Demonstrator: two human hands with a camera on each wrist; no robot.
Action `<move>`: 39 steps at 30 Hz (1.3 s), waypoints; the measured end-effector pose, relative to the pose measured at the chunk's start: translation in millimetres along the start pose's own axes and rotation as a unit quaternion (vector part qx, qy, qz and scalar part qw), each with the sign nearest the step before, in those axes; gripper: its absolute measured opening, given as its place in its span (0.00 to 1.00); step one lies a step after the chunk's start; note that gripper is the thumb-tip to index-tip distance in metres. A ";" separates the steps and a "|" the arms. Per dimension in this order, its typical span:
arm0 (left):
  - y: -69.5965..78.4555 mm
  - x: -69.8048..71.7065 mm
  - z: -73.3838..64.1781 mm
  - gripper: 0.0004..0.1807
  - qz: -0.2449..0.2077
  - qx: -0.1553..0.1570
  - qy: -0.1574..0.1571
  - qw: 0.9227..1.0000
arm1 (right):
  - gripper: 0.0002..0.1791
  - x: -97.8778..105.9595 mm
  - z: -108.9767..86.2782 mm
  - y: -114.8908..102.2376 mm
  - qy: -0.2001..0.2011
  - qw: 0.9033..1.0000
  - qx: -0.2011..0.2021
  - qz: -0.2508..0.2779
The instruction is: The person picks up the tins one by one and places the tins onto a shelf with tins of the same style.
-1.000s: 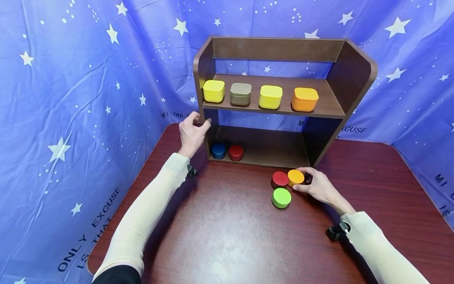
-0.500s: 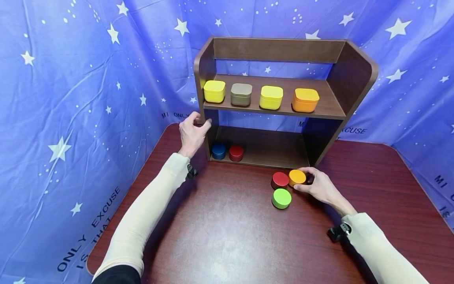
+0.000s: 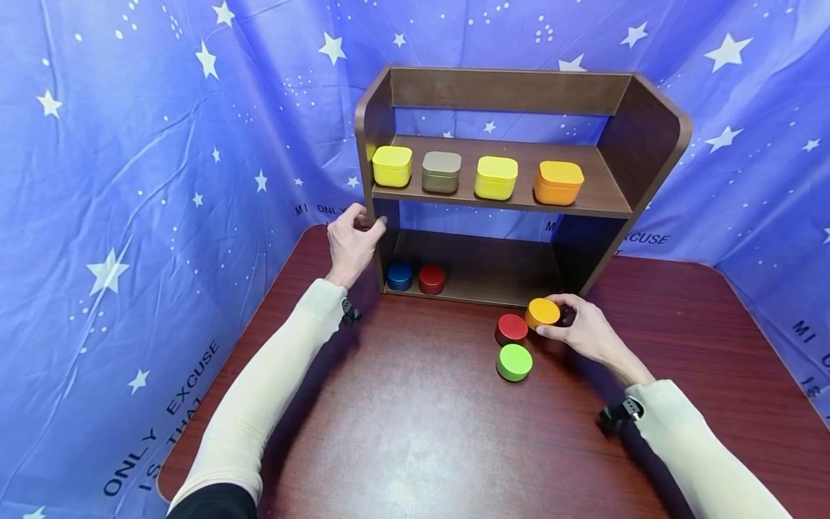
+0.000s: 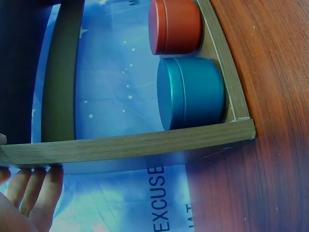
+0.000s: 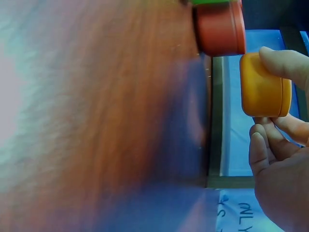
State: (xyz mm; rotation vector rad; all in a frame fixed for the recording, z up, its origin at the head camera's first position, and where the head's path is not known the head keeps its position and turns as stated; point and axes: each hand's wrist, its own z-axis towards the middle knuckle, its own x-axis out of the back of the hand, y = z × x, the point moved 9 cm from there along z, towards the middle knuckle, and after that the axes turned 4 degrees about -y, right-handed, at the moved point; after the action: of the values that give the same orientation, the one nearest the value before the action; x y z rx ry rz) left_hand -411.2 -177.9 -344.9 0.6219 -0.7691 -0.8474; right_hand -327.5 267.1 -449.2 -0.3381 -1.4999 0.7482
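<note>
My right hand (image 3: 588, 330) pinches a round orange tin (image 3: 542, 313) between thumb and fingers. In the right wrist view the orange tin (image 5: 260, 87) overlaps the shelf's lower opening, with a red tin (image 5: 221, 29) close beside it. On the table near the shelf's front right stand that dark red tin (image 3: 511, 329) and a lime green tin (image 3: 515, 362). My left hand (image 3: 351, 249) grips the left side panel of the brown two-tier shelf (image 3: 499, 270), its fingers on the outer face. Inside at lower left sit a blue tin (image 3: 400, 276) and another red tin (image 3: 431, 280).
Along the upper tier stand a yellow box (image 3: 392, 167), a grey-brown box (image 3: 441, 172), a second yellow box (image 3: 496, 178) and an orange box (image 3: 558, 182). A blue star-patterned curtain (image 3: 162, 180) hangs behind and beside the reddish wooden table (image 3: 402, 432).
My right hand has moved the orange tin slightly toward the shelf, up from its spot beside the dark red tin. The left hand stays on the side panel.
</note>
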 end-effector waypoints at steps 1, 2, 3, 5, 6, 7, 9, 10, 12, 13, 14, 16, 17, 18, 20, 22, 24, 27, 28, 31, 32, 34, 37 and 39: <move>-0.1 0.1 0.0 0.14 -0.001 0.000 -0.001 1.000 | 0.33 0.6 1.1 -2.0 0.001 1.000 0.004 0.002; 0.0 0.2 0.0 0.13 -0.001 -0.001 -0.001 1.000 | 0.33 1.2 2.5 -3.8 0.003 1.000 0.007 0.004; 0.1 0.4 -0.1 0.13 -0.001 -0.001 -0.001 1.000 | 0.33 2.1 3.7 -5.8 0.006 1.000 0.009 0.004; 0.7 0.5 -0.4 0.14 -0.003 -0.002 -0.004 1.000 | 0.33 3.4 6.7 -9.6 0.008 1.000 0.013 0.007; 1.1 0.6 -0.5 0.14 -0.004 -0.003 -0.005 1.000 | 0.33 3.9 8.3 -11.5 0.009 1.000 0.014 0.008; 1.2 0.7 -0.6 0.14 -0.004 -0.003 -0.005 1.000 | 0.33 4.3 10.1 -13.7 0.010 1.000 0.016 0.009; 0.9 0.9 -0.6 0.14 -0.006 -0.002 -0.004 1.000 | 0.33 4.7 13.8 -18.1 0.009 1.000 0.019 0.010; 0.4 0.5 -0.4 0.14 -0.006 -0.002 -0.005 1.000 | 0.33 4.5 16.0 -20.4 0.008 1.000 0.022 0.010; -0.4 0.5 -0.2 0.14 -0.006 -0.001 -0.006 1.000 | 0.33 4.2 20.8 -24.7 0.008 1.000 0.027 0.009; -0.8 0.5 -0.2 0.13 -0.007 0.000 -0.006 1.000 | 0.33 4.1 23.3 -26.8 0.008 0.999 0.030 0.009; -1.0 0.5 -0.3 0.13 -0.007 0.000 -0.007 1.000 | 0.33 3.9 26.0 -28.6 0.007 0.999 0.031 0.009; -1.3 0.3 0.1 0.13 -0.005 0.000 -0.009 1.000 | 0.33 3.6 31.8 -32.3 0.007 0.999 0.034 0.007; -1.3 0.5 0.0 0.13 -0.005 0.000 -0.010 1.000 | 0.33 3.1 34.9 -34.1 0.007 0.999 0.036 0.007; -1.2 0.6 0.0 0.13 -0.005 -0.001 -0.009 1.000 | 0.33 2.7 38.1 -36.0 0.006 0.999 0.036 0.006; -0.8 0.8 0.0 0.13 -0.004 -0.002 -0.010 1.000 | 0.33 1.6 45.0 -39.4 0.003 0.999 0.038 0.005; -0.6 0.7 0.0 0.13 -0.005 -0.002 -0.010 1.000 | 0.33 0.0 51.7 -42.7 -0.001 0.999 0.039 0.003; -0.7 0.4 -0.2 0.14 -0.008 -0.002 -0.010 1.000 | 0.34 -2.2 58.1 -45.8 -0.008 0.999 0.037 0.001; -1.9 0.0 -0.4 0.14 -0.008 0.001 -0.009 1.000 | 0.35 -6.6 66.5 -50.4 -0.016 0.999 0.034 0.002; -2.1 0.1 -0.5 0.14 -0.007 0.001 -0.008 1.000 | 0.35 -8.2 69.0 -51.8 -0.017 0.999 0.032 0.003; -2.3 0.5 -0.6 0.13 -0.004 0.001 -0.006 1.000 | 0.35 -12.7 76.8 -56.2 -0.019 0.999 0.033 0.004; -2.1 0.6 -0.5 0.13 -0.003 0.001 -0.006 1.000 | 0.35 -14.1 79.3 -57.3 -0.020 0.999 0.033 0.003; -1.5 0.7 -0.3 0.14 -0.003 -0.001 -0.006 1.000 | 0.35 -17.4 84.3 -59.6 -0.021 0.999 0.037 0.002; -1.0 0.5 -0.2 0.14 -0.002 -0.002 -0.007 1.000 | 0.35 -23.3 90.9 -61.9 -0.026 0.999 0.044 0.000; -0.8 0.2 -0.5 0.13 -0.003 -0.003 -0.008 1.000 | 0.35 -27.6 94.7 -62.9 -0.030 0.998 0.046 0.001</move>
State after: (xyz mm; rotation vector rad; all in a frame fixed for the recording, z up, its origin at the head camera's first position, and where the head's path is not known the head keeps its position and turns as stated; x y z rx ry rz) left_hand -411.0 -178.4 -345.7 0.6128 -0.7784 -0.8607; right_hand -401.7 180.5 -423.2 -0.2497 -1.5149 0.8333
